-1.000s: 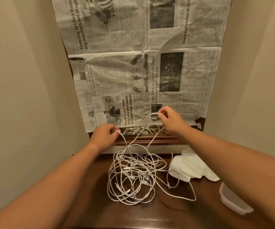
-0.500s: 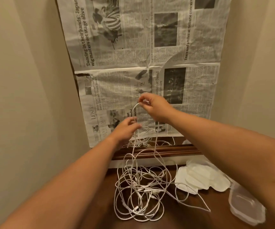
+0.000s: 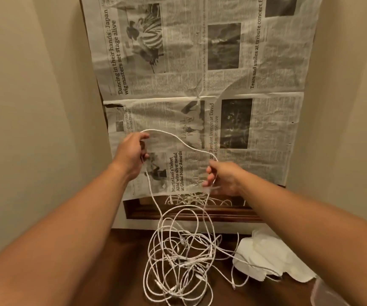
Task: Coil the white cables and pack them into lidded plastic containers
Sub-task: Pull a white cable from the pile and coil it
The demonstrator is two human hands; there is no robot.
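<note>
Head view. Both arms reach forward over a dark wooden desk (image 3: 123, 261) set in a narrow alcove between cream walls. Sheets of newspaper (image 3: 200, 62) hang on the back wall down to a wooden ledge.

The left hand (image 3: 131, 154) is raised in front of the newspaper, fingers curled round a white cable (image 3: 178, 140); the strand leaves the top of the hand near the thumb and a second length drops from below the hand to the desk. The right hand (image 3: 224, 177) sits lower and to the right, well apart from the left, with fingers loosely bent round the same cable. It is motion-blurred, so the exact grip cannot be told. Between the hands the cable forms a slack arch.

The rest of the cables lie as a loose tangle (image 3: 178, 261) on the desk below the hands, uncoiled, with small connectors showing among the loops. More loops rest at the ledge behind.

To the right of the tangle lies crumpled white paper (image 3: 264, 255), with one strand crossing it. A clear plastic container (image 3: 325, 292) is partly visible at the lower right edge, just beside the paper.
</note>
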